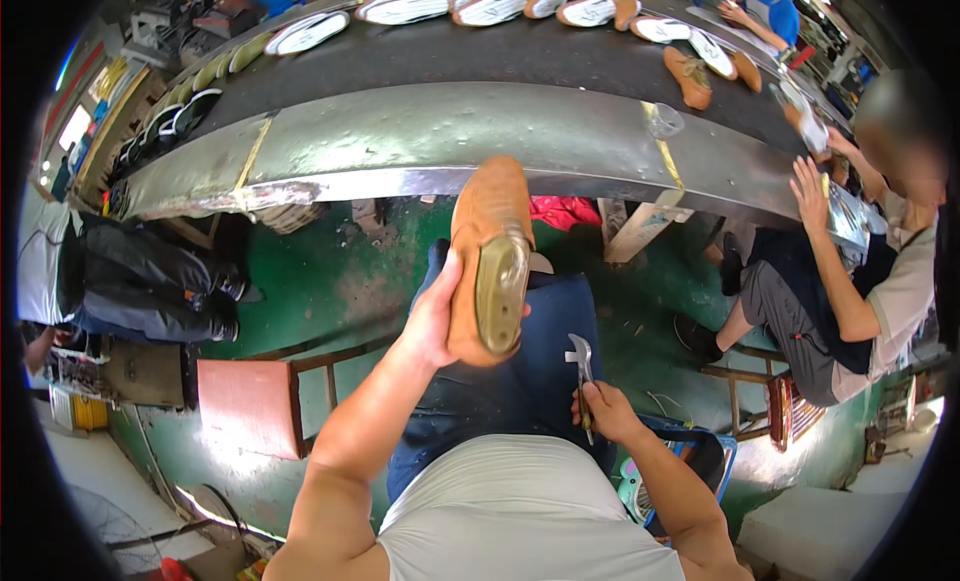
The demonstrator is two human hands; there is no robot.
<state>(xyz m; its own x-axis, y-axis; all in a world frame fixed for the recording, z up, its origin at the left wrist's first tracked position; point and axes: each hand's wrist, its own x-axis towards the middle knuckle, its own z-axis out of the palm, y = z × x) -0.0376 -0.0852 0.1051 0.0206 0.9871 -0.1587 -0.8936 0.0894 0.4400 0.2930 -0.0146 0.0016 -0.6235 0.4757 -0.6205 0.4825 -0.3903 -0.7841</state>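
Note:
My left hand [437, 311] is wrapped round a tan shoe [488, 206], held up in front of my lap with its toe pointing away toward the bench. An olive-green shoe last [497, 316] fills the shoe's opening, and small holes show in its top. Lower and to the right, my right hand [612, 413] is closed on the handles of metal lasting pliers [580, 353], whose head points up and away. The pliers are apart from the shoe.
A long metal-edged bench [400, 131] with a dark belt crosses ahead, carrying several white-soled shoes [405, 8] and a tan shoe [690, 78]. A co-worker [850, 281] sits at right, another person [130, 271] at left. A stool [250, 406] stands left of me.

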